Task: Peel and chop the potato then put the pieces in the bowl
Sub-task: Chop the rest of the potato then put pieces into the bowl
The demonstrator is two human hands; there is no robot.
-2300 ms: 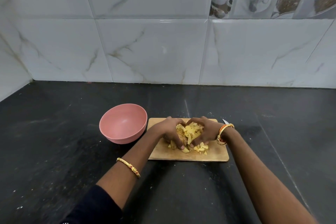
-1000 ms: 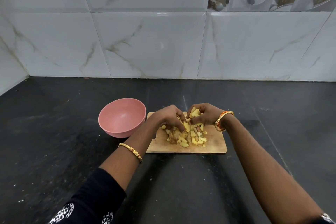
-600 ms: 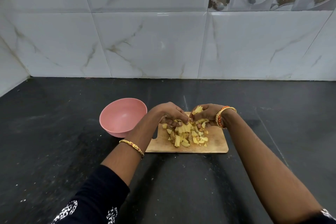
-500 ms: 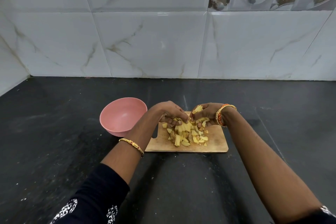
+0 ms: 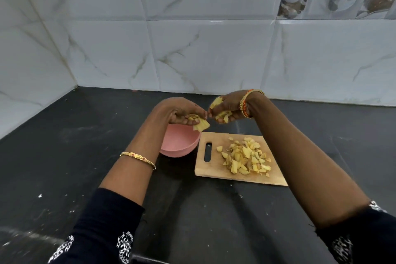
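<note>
Both hands are lifted above the counter with chopped yellow potato pieces cupped in them. My left hand (image 5: 182, 112) hovers over the pink bowl (image 5: 177, 146), and a few pieces (image 5: 201, 124) stick out from its fingers. My right hand (image 5: 229, 107) is close beside it, above the gap between bowl and wooden cutting board (image 5: 214, 169), gripping more pieces. A heap of potato pieces (image 5: 246, 157) lies on the board. The bowl's inside is partly hidden by my left hand.
The black stone counter (image 5: 64, 156) runs to a marble-tiled wall (image 5: 203, 49) at the back and left. The board has a slot handle (image 5: 207, 152) on its left end, next to the bowl.
Both hands scooped pieces from the heap on the board, lifted them and carried them left toward the bowl. The view shifted, and the heap on the board is smaller.
</note>
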